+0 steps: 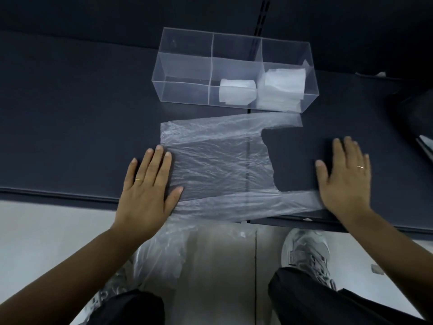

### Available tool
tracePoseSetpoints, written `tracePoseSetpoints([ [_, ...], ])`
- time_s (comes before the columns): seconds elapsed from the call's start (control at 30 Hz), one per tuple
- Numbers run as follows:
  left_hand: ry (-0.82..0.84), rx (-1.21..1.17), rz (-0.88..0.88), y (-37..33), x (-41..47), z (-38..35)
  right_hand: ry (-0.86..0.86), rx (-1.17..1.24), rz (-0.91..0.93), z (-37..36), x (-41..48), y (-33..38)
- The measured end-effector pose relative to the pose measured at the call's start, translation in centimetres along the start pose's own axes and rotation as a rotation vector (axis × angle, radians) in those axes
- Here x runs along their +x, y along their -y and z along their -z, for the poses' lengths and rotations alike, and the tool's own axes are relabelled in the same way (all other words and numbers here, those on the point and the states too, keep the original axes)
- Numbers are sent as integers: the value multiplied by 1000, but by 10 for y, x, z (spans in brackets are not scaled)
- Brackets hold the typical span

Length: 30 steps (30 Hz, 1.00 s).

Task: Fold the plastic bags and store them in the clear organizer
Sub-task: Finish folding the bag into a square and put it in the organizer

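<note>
- head view: a translucent plastic bag lies spread flat on the dark tabletop, close to its near edge, with the closed bottom to the left and the two handles to the right.
- the far handle stretches right, just in front of the clear organizer; the near handle runs along the tabletop's near edge.
- the left hand lies flat, palm down, on the bag's left end. its fingers are straight and close together, the thumb is out to the right on the plastic, and it grasps nothing.
- the right hand also lies flat, released, with its fingers straight and a little spread on the bare tabletop. the heel of the palm seems to press the tip of the near handle, but that spot is blurred.
- each hand wears a thin ring: a left ring and a right ring.
- the clear organizer stands toward the far edge, just beyond the bag, with its long side to the person. it is split into three compartments side by side.
- one folded bag sits in the middle compartment, against the right divider.
- a stack of folded bags fills the right compartment.
- below the near edge, loose plastic hangs crumpled by the left leg. i cannot tell how many bags it is.
- dark trousers and a grey shoe show above a pale floor.
</note>
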<state>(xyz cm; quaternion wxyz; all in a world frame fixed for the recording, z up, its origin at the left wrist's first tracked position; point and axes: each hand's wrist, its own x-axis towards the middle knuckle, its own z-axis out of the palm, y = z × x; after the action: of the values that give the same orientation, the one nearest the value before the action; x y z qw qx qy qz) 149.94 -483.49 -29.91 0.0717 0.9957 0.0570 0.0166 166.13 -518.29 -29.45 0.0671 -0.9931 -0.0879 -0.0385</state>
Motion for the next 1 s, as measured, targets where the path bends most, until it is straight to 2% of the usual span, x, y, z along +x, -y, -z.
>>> tracePoseSetpoints([
  [0.07,-56,-61,-186,7,-15,-1,-47,34,17,6,-1,7],
  [0.13,-23,-70,-400,11,-33,-3,-55,184,148,13,-8,29],
  [0.17,13,-51,-465,12,-39,-4,-3,287,243,16,-16,47],
  [0.23,18,-14,-518,11,-46,-5,189,404,488,19,-36,86],
  [0.3,-75,-60,-506,8,-43,0,342,351,746,14,-59,121],
  [0.37,-176,-173,-492,2,-37,11,353,231,909,5,-74,144],
  [0.4,-208,-220,-490,-3,-35,19,326,194,913,3,-78,149],
  [0.5,-180,-331,-435,-16,-29,39,170,284,778,6,-78,143],
  [0.6,6,-521,-226,-11,-23,63,76,359,674,21,-72,115],
  [0.7,205,-743,1,9,-22,79,171,356,544,45,-59,80],
  [0.77,283,-828,88,21,-21,85,316,433,413,64,-50,60],
  [0.83,302,-913,155,31,-17,89,459,549,257,77,-37,45],
  [1.0,227,-1062,350,45,11,92,417,830,66,71,12,29],
])
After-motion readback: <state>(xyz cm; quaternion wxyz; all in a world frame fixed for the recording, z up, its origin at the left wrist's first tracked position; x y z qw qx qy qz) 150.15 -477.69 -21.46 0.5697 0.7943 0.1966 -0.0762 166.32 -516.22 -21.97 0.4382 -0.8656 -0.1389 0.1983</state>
